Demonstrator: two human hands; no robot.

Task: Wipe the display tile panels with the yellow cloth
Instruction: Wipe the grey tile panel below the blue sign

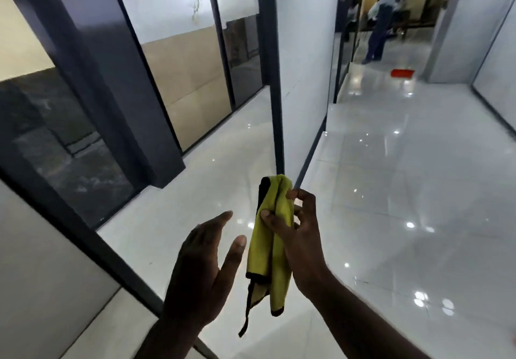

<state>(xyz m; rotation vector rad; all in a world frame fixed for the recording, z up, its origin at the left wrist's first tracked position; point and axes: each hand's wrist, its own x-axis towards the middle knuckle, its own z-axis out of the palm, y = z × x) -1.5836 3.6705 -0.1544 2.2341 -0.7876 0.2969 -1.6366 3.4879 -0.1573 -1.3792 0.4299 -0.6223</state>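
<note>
While no panel is being touched, the step in hand reads as readying the cloth, not wiping.

Head view: the right hand (298, 235) pinches the yellow cloth (268, 247) near its upper end, thumb across the front and fingers curled behind. The left hand (201, 269) is spread, fingers straight, just beside the cloth and apparently clear of it.

The cloth hangs in the air above the glossy floor (391, 177), folded lengthwise. Its long axis runs near vertical, with the bunched top pointing up and away and the black-trimmed end down. A loose dark strip dangles below.

The display tile panels (192, 79) stand to the left, well apart from both hands.

Judgement: the next move calls for gathering the cloth into a flat pad, then stepping left to press it on a panel face.
</note>
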